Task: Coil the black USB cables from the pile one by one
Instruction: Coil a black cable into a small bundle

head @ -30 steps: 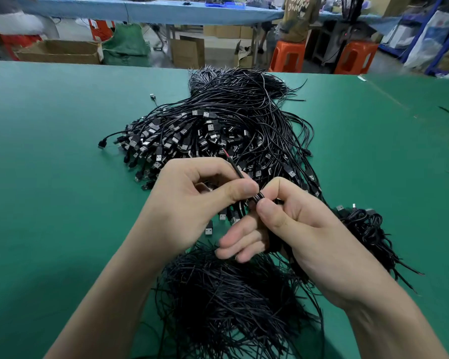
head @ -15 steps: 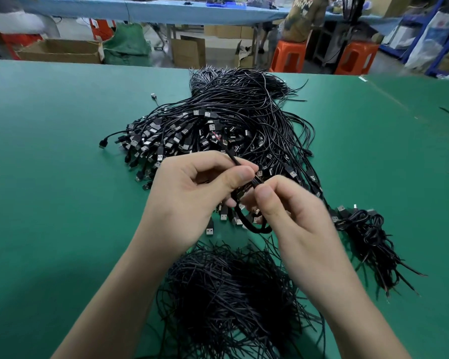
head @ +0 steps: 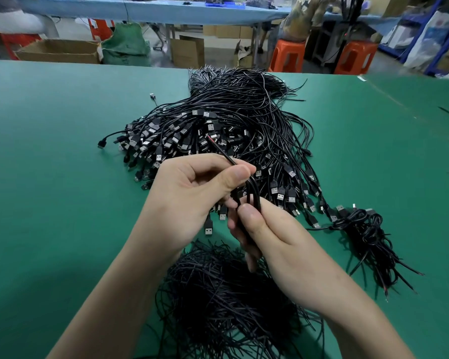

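Note:
A big pile of black USB cables (head: 218, 125) lies on the green table (head: 49, 151), plugs fanned toward me. My left hand (head: 192, 193) pinches one black cable (head: 252, 193) between thumb and forefinger; its red-tipped bare end (head: 210, 138) sticks up past the fingers. My right hand (head: 259, 229) grips the looped part of the same cable just below, thumb pressed on the strands. A small heap of coiled cables (head: 366, 237) sits to the right.
A dense heap of thin black ties or wire pieces (head: 226, 301) lies under my wrists near the front edge. Beyond the table stand orange stools (head: 287, 58), cardboard boxes (head: 57, 50) and a blue bench; a person sits at the back.
The loop that hung open between my hands has been drawn in tight. My right hand has dropped lower and closed on the strands; the red-tipped end now juts further above my left thumb.

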Demonstrator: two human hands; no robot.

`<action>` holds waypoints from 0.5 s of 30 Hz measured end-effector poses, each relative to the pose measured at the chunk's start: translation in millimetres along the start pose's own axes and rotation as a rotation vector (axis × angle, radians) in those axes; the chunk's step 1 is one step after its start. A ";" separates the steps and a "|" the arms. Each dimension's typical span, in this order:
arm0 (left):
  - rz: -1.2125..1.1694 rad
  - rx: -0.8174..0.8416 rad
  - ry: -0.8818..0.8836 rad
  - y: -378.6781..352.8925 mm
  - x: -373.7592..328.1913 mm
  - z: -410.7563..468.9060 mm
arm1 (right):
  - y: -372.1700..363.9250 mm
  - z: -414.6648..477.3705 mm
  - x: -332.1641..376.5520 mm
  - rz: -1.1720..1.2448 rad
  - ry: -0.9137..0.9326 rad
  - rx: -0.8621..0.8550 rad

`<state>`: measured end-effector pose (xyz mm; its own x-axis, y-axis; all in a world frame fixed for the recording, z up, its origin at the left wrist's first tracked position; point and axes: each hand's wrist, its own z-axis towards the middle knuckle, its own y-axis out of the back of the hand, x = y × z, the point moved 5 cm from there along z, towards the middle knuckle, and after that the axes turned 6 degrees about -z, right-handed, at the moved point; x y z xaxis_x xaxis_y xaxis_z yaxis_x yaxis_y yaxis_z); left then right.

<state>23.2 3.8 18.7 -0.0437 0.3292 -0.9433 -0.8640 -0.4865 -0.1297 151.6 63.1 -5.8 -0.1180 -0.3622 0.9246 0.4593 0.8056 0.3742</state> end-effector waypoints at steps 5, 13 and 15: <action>0.029 0.000 0.027 2.6 -0.8 1.6 | -3.3 1.7 -0.4 0.037 -0.005 0.001; 0.926 -0.240 -0.307 4.9 -33.6 -6.2 | 22.3 3.9 -10.6 -0.746 -0.028 -0.201; 1.181 -0.115 -0.499 -16.6 -47.0 -12.5 | 22.3 4.9 -11.0 -0.892 -0.072 -0.188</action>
<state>45.8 -13.7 61.3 -0.9522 -0.0930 -0.2910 -0.1265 -0.7470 0.6526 158.9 87.4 -7.4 -0.5497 -0.7784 0.3031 0.3065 0.1496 0.9400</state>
